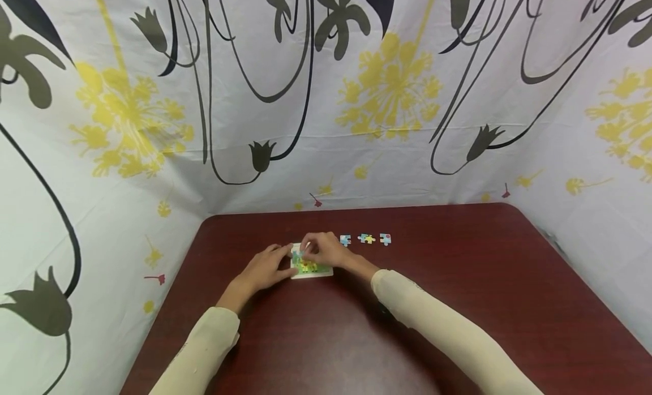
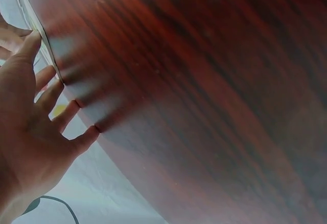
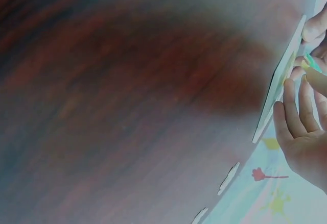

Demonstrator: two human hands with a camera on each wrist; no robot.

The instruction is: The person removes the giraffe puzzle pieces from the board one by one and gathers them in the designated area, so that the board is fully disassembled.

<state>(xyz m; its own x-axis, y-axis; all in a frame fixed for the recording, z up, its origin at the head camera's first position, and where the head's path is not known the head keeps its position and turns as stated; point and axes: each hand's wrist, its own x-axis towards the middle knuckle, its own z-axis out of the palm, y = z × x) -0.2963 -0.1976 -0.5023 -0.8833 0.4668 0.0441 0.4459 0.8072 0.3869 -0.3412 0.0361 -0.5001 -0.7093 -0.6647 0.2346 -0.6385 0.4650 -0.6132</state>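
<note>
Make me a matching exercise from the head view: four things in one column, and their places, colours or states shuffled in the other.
Things:
1. Left hand
2. Right hand
3. Loose jigsaw pieces
4. Tabletop

Places, colours or states:
A. Dark reddish brown
B. In a row to the right of the jigsaw board
C. Over the board, fingers pinched together
D. At the board's left side, fingers spread

Right pairs: 1-D, 2-C, 3-B, 4-A
</note>
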